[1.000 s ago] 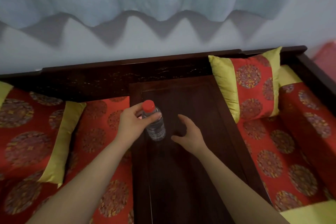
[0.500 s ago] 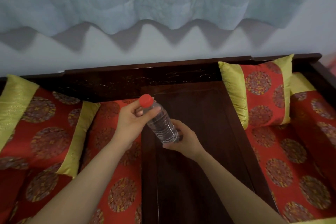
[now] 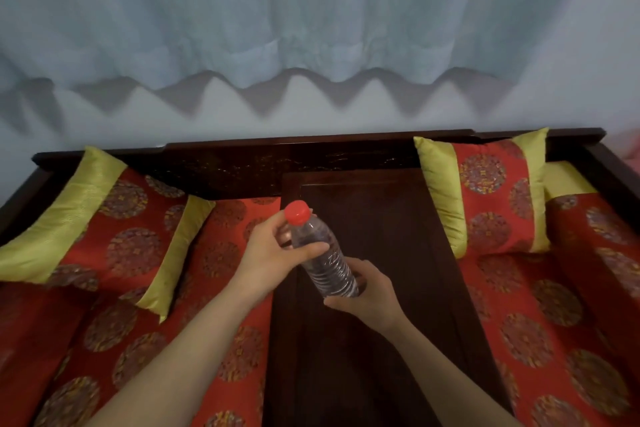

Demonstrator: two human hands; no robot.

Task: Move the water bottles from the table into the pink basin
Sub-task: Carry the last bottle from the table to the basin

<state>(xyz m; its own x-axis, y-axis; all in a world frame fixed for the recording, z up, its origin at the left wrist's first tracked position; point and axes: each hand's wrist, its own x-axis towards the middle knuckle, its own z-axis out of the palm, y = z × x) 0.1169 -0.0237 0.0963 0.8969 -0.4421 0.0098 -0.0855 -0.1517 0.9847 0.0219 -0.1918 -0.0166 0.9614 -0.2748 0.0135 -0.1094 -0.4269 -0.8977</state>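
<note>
Holding a clear water bottle (image 3: 323,258) at the centre of the frame, both hands are engaged on it. The left hand (image 3: 273,255) wraps the upper body just under the red cap (image 3: 297,212), thumb laid across the front. The right hand (image 3: 367,293) cups the base from below, fingers (image 3: 341,303) curled around the lower end. The bottle is tilted, cap toward the upper left, base toward the lower right, and is lifted clear of the dark wooden table (image 3: 381,340) beneath it. Red seat cushions (image 3: 540,305) with round medallions lie to either side of the table. A red-and-yellow pillow (image 3: 485,194) leans upright at the right; another pillow (image 3: 114,236) lies flatter at the left. A pale curtain (image 3: 311,10) fills the upper frame. The pink basin is out of frame.
</note>
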